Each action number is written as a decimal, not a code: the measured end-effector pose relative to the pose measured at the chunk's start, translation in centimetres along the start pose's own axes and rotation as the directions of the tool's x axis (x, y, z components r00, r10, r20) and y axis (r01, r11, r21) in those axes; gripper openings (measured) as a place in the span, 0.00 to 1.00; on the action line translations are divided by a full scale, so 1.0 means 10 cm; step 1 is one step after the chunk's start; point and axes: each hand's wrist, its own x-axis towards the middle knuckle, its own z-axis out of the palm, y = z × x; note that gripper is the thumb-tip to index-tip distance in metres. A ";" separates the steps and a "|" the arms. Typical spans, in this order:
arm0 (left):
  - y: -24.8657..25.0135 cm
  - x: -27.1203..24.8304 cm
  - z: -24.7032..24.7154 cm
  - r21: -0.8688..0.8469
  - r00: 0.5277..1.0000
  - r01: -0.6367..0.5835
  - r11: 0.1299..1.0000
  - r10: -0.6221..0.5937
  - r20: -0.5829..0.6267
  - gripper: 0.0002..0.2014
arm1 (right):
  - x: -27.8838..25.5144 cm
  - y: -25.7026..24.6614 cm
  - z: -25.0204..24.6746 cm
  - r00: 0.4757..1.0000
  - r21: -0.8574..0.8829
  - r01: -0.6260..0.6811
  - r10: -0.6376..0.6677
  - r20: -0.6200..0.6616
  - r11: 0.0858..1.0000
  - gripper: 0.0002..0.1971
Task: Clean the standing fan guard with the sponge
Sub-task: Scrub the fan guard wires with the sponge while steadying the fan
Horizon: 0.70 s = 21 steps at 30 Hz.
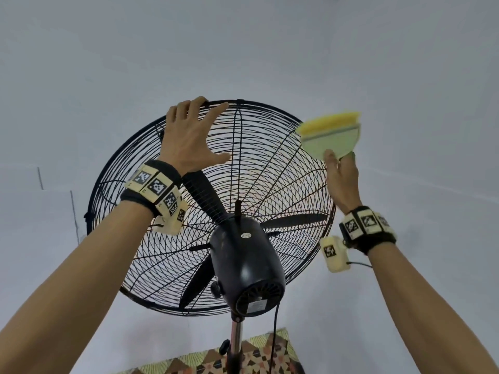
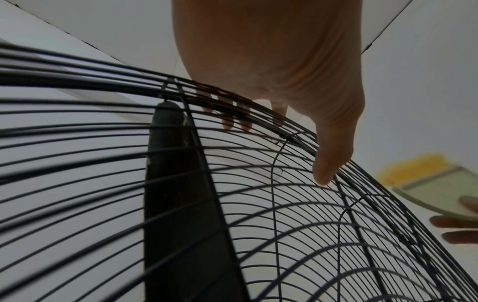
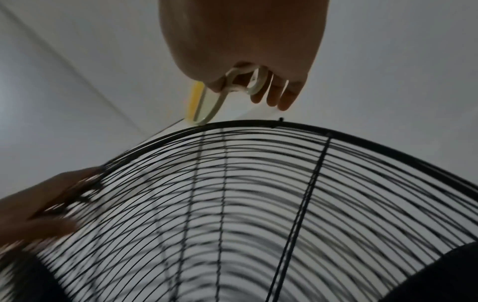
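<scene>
Item one: the fan guard, a round black wire cage seen from behind and below, tilted toward a pale wall; we note its dark rim arcing across the right wrist view and its close-set wires filling the left wrist view. Item two: our left hand, set on the upper left of the guard, fingers curled over the top rim with their tips showing through the wires on the far side, thumb stretched along the back wires; this hand grips the rim. Item three: the sponge, a yellow pad fixed to a pale green holder, held up at the upper right of the guard, just beside the rim; we cannot tell whether it touches the wires. Item four: our right hand, raised below the sponge, pinching the holder's handle loop between thumb and fingers, the remaining fingertips pointing loosely toward the rim. Item five: black blades inside the cage, one seen close as a dark strip. Item six: the black motor housing at the centre, on a metal pole, with a black cord hanging down. Item seven: a patterned cloth below the fan. Item eight: marker bands on both wrists, left and right.
</scene>
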 end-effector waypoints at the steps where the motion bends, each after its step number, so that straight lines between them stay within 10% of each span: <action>1: 0.02 0.00 0.00 -0.001 1.000 0.000 1.000 0.000 0.004 0.53 | 0.15 0.07 -0.02 0.996 0.027 -0.089 0.089 -0.001 0.996 0.21; 13: 0.33 -0.22 0.05 0.057 0.981 0.170 0.984 -0.175 0.086 0.54 | 0.57 0.42 -0.19 0.952 0.109 -0.295 0.282 0.119 0.949 0.26; 21: 1.40 -0.61 0.21 -0.280 0.820 0.449 0.848 -0.267 0.506 0.56 | 0.04 0.21 -0.85 0.989 -0.033 -0.150 0.150 0.008 0.988 0.21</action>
